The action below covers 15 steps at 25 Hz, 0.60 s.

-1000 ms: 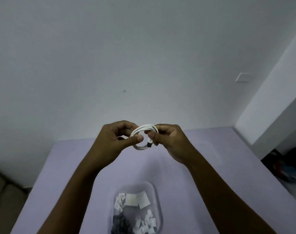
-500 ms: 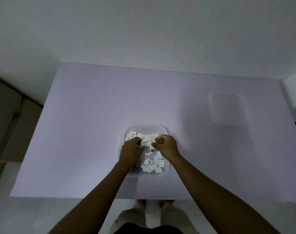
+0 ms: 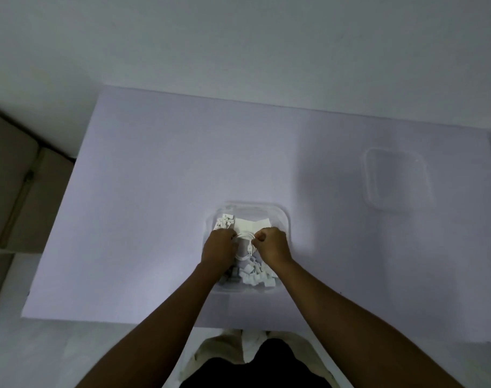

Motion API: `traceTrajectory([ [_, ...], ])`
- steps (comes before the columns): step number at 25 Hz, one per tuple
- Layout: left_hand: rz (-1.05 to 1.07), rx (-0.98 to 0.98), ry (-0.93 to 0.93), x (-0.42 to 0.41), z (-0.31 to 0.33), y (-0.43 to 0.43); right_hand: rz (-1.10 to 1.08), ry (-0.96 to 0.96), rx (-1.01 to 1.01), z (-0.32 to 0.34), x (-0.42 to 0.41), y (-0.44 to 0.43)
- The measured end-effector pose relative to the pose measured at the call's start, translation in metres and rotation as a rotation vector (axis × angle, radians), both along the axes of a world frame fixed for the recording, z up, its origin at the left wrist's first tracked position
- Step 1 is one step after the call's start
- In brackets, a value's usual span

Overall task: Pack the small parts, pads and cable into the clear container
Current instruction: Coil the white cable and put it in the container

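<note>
A clear container [image 3: 283, 217] sits on the lilac table near its front edge. Inside lie small white parts [image 3: 256, 278], white pads [image 3: 251, 224] and a few dark parts, partly hidden by my hands. A coiled white cable [image 3: 244, 246] is low inside the container, between my hands. My left hand [image 3: 219, 247] grips the coil's left side and my right hand [image 3: 272, 246] grips its right side. Both hands reach into the container.
The clear lid [image 3: 396, 180] lies flat on the table at the far right. The lilac table [image 3: 154, 205] meets a white wall at the back. A beige cabinet [image 3: 12, 191] stands beyond the table's left edge. My legs show below the front edge.
A second ago I held the coiled cable up in the air, with the view on the wall. My head tilted down and both hands lowered the cable into the container.
</note>
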<state>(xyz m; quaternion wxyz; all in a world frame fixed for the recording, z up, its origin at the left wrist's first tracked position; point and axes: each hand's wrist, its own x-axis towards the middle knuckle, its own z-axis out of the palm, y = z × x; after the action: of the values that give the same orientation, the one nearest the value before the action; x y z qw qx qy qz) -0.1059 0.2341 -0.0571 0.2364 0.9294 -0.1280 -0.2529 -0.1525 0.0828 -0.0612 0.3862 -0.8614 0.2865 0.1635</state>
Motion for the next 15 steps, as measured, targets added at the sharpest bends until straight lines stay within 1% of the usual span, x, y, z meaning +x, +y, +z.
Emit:
traceTrajectory([
  [3,-0.013,0.025,-0.013,-0.001,0.007,-0.005,0.049,0.014,-0.012,0.008,0.002,-0.002],
  [5,0.033,-0.037,-0.031,0.001,0.021,-0.014,0.032,-0.035,0.032,0.019,0.004,-0.010],
  [6,0.056,-0.082,-0.072,0.003,0.028,-0.019,0.004,-0.079,0.064,0.025,0.005,-0.014],
  [9,0.118,-0.230,-0.194,0.013,0.053,-0.045,-0.174,-0.272,0.178,0.056,0.004,-0.038],
  [11,0.135,-0.323,-0.199,0.017,0.069,-0.075,-0.293,-0.366,0.195,0.075,-0.004,-0.073],
  [13,0.102,-0.383,-0.180,0.024,0.077,-0.112,-0.399,-0.406,0.196,0.088,-0.011,-0.117],
  [15,0.061,-0.402,-0.130,0.030,0.078,-0.155,-0.506,-0.394,0.195,0.096,-0.019,-0.165],
])
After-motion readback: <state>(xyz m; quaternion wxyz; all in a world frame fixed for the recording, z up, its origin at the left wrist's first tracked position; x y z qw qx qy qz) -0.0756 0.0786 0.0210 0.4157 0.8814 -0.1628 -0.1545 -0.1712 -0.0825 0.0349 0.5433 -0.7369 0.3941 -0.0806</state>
